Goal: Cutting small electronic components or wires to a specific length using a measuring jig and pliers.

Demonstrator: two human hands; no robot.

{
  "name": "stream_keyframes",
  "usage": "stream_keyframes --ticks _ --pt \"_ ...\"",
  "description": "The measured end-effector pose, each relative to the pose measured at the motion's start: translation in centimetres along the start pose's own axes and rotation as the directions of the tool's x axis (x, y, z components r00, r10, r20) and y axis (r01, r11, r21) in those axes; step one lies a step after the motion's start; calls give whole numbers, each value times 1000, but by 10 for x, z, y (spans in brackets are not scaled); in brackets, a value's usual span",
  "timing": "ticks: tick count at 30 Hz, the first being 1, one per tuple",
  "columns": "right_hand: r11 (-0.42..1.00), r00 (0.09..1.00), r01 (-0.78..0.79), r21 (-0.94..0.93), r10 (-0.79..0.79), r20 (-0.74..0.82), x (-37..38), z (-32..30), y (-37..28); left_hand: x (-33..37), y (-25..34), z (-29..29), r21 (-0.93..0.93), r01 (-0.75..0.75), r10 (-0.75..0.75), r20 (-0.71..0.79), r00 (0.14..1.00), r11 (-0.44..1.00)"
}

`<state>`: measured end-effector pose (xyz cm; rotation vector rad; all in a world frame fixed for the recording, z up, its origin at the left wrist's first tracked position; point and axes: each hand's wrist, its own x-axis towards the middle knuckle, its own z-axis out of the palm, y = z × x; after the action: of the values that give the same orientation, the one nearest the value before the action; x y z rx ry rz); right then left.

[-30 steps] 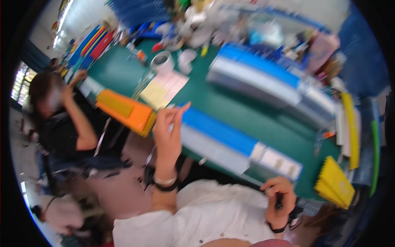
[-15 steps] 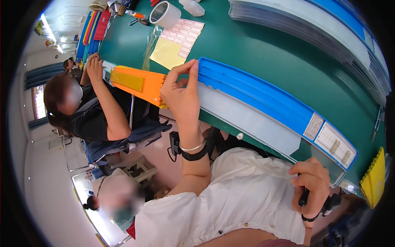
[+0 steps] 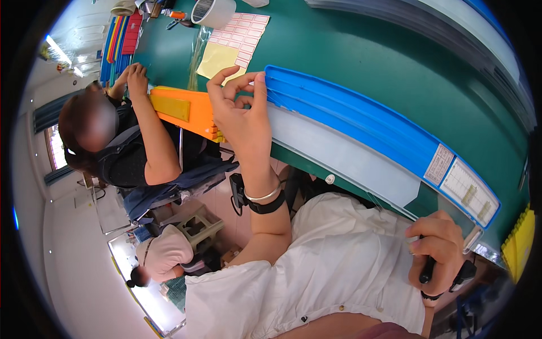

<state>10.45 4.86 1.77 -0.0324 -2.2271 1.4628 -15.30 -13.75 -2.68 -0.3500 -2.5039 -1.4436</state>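
A long blue plastic case lies across the table's near edge, with a whitish translucent panel along its near side. My left hand is at the case's left end, thumb and a finger pinched together beside its corner. Whatever sits in that pinch is too fine to make out; thin clear strands show in the case close by. At the case's right end, my right hand is curled round a black-handled tool, whose working end is hidden. Printed paper labels fill the case's right end.
Orange plastic cases lie left of my left hand, near a seated co-worker. Beyond are a label sheet, a white cup and long stacked cases. Yellow plastic pieces stand at the far right.
My left hand's index finger has lifted and spread away from the thumb. The view has shifted a little; my right hand keeps its grip on the black-handled tool.
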Motion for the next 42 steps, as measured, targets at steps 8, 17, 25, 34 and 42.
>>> stream_keyframes --ticks 8,17,25,34,42 --pt "1000 1000 7 -3 -7 14 -1 -2 0 -2 -3 1 -5 -2 2 0 1000 1000" --pt "1000 1000 11 -16 -10 14 1 -1 -1 -1 -3 1 -11 -4 4 -5 1000 1000" --pt "1000 1000 1 -7 -1 18 2 -2 -1 -1 -1 2 3 -3 3 -2 1000 1000" --pt "1000 1000 -3 0 3 13 1 0 -1 -2 -6 1 -9 -20 20 -4 1000 1000" --pt "1000 1000 2 8 -2 -9 -1 2 0 -1 -5 1 31 -48 48 -2 999 998"
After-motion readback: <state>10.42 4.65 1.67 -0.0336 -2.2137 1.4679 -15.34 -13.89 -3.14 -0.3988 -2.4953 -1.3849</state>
